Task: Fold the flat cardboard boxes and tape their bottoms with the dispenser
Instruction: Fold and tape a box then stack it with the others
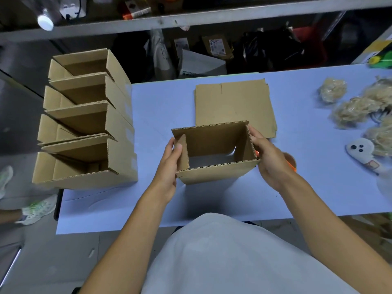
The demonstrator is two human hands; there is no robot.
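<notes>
From the head camera I count one opened cardboard box (214, 153) in the middle of the pale blue bench (127, 200), one pile of flat cardboard boxes (234, 107) lying just behind it, and four folded boxes (84, 124) lined up on the bench's left edge, their open sides facing left. The opened box is plain brown corrugated card, squared into a tube; through it I see the blue bench surface, and one small flap stands inside its left wall. My left hand (168, 164) has its grip closed on the box's left wall, thumb inside on the flap and fingers outside. My right hand (267, 158) grips the right wall, fingers curled against the outer face and fingertips at the top edge. Just behind the right hand I see part of an orange tape dispenser (290, 162), mostly hidden. At the far right I count about five clumps of pale shredded filler (347, 111) and one white ghost-shaped toy (360, 150).
</notes>
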